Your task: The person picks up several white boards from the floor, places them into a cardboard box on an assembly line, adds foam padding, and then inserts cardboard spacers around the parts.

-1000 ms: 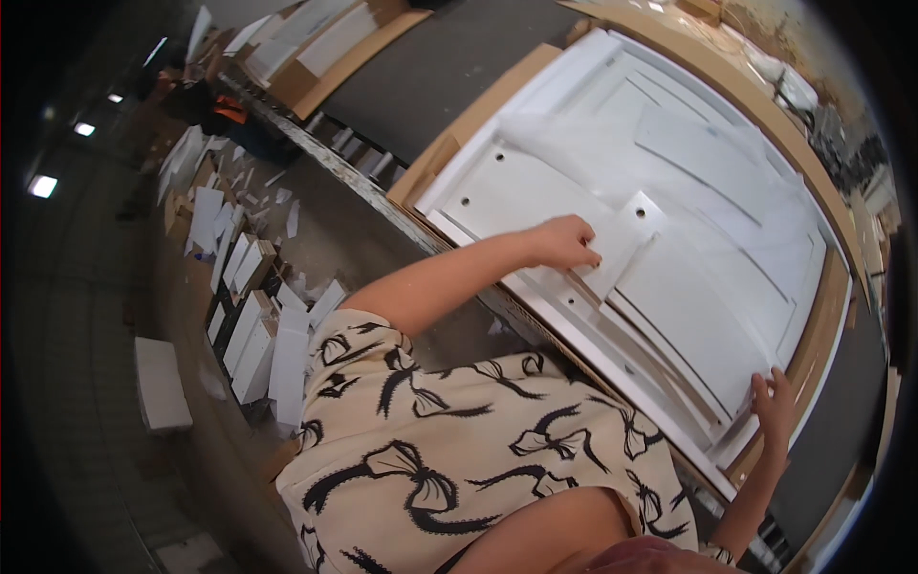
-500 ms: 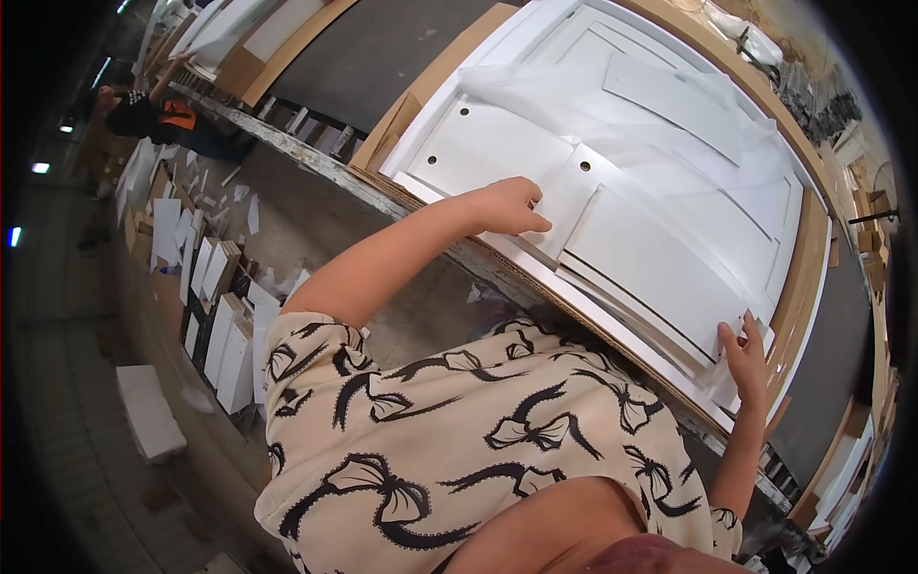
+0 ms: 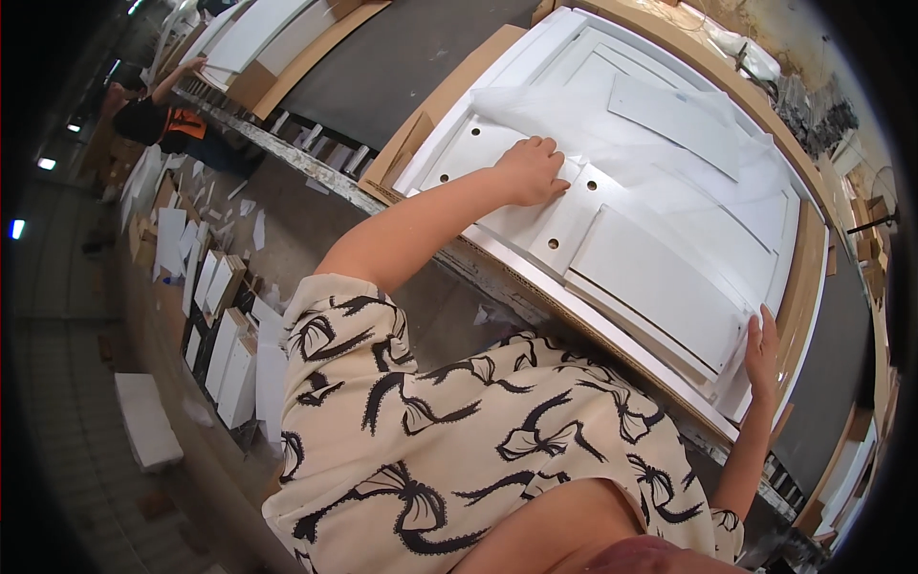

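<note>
In front of me a shallow cardboard box with white foam edging holds several white panels. My left hand is closed, its fingers curled down at the inner end of a white panel with round holes. What lies under its fingertips is hidden. Right beside it is a second holed end, next to a plain white panel. My right hand is open, with fingers straight and upright against the right end of the plain panel. Thin translucent foam sheet and a loose flat white piece lie farther back.
The box sits on a dark conveyor belt with a worn metal side rail. Another open box is farther left, where a co-worker stands. Stacked white boards and scraps lie on the floor at left.
My left hand has moved up and away from the near edge, uncovering a round hole. The fingers of my right hand have straightened at the panel's end. The whole view has shifted slightly.
</note>
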